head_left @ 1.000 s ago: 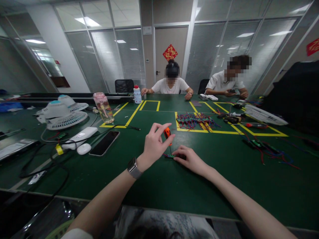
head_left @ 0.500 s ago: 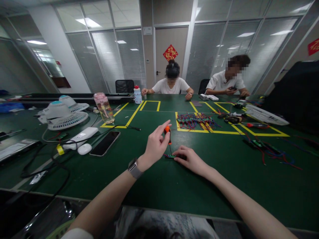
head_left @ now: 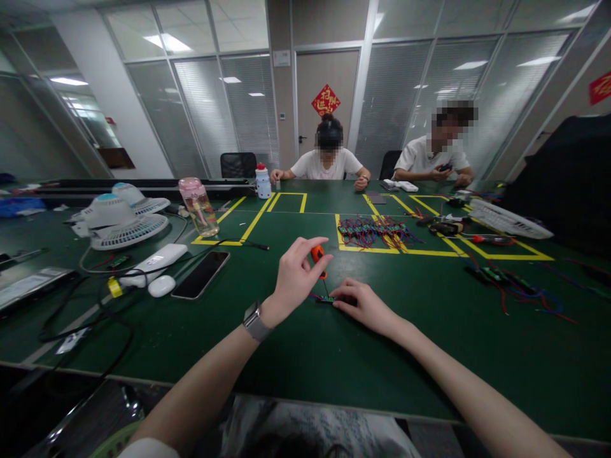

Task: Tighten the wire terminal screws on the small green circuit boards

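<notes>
My left hand (head_left: 294,277) grips a small orange-handled screwdriver (head_left: 318,257), held upright with its tip down on a little green circuit board (head_left: 326,298) lying on the green table (head_left: 305,356). A watch sits on that wrist. My right hand (head_left: 365,305) lies flat beside the board, fingertips pressing it against the table. Red and blue wires trail from the board's left end.
A black phone (head_left: 200,274), white mouse (head_left: 161,285), white box and cables lie to the left, with two fans (head_left: 125,219) and a pink-capped bottle (head_left: 199,207) behind. A pile of wired boards (head_left: 375,230) fills a yellow-taped square. Two people sit at the far side.
My left hand's fingers have shifted around the screwdriver handle, which has dipped slightly. The right hand and board stay put.
</notes>
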The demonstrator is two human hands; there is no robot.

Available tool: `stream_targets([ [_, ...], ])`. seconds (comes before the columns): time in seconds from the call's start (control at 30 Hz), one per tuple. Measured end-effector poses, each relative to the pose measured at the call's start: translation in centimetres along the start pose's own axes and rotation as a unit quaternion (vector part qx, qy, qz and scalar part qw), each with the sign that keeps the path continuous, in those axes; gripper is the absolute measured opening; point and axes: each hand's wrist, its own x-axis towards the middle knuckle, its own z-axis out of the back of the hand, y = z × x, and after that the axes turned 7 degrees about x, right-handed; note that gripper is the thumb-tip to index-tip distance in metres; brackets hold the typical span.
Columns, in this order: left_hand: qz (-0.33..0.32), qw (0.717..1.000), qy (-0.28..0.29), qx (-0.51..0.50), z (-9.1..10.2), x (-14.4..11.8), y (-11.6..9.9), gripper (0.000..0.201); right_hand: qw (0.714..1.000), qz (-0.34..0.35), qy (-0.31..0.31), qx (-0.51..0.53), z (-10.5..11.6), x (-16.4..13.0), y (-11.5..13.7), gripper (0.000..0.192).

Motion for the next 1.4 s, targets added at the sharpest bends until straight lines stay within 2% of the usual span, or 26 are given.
stream_targets([
  [0.2, 0.003, 0.999, 0.026, -0.037, -0.11, -0.16, 0.06, 0.035, 1.0, 0.003, -0.002, 0.0, -0.07, 0.02, -0.19, 0.015],
  [0.33, -0.007, 1.0, 0.004, -0.002, -0.08, -0.16, 0.11, 0.026, 1.0, 0.005, -0.003, 0.004, -0.1, 0.05, -0.3, 0.015],
  [0.5, -0.012, 0.999, 0.026, -0.028, -0.03, -0.18, -0.05, 0.037, 1.0, 0.002, -0.003, 0.012, -0.09, 0.08, -0.19, 0.015],
  [0.7, -0.018, 1.0, -0.017, 0.01, -0.05, -0.18, 0.0, 0.025, 1.0, 0.007, -0.006, 0.004, -0.09, 0.05, -0.15, 0.014],
  [0.87, -0.01, 1.0, 0.007, -0.003, -0.13, -0.17, 0.2, 0.035, 1.0, 0.005, -0.006, 0.004, -0.18, 0.04, -0.25, 0.015],
  [1.07, -0.034, 0.997, -0.044, 0.056, 0.05, -0.07, 0.46, 0.019, 1.0, 0.004, -0.005, 0.001, -0.15, 0.07, -0.25, 0.015],
  [1.23, -0.03, 0.999, -0.003, 0.022, 0.12, -0.16, 0.41, 0.027, 1.0, 0.002, -0.002, 0.0, -0.07, 0.03, -0.29, 0.015],
  [1.4, -0.027, 1.0, 0.004, 0.014, -0.02, -0.18, 0.31, 0.029, 1.0, 0.004, 0.001, 0.002, -0.09, -0.01, -0.24, 0.015],
])
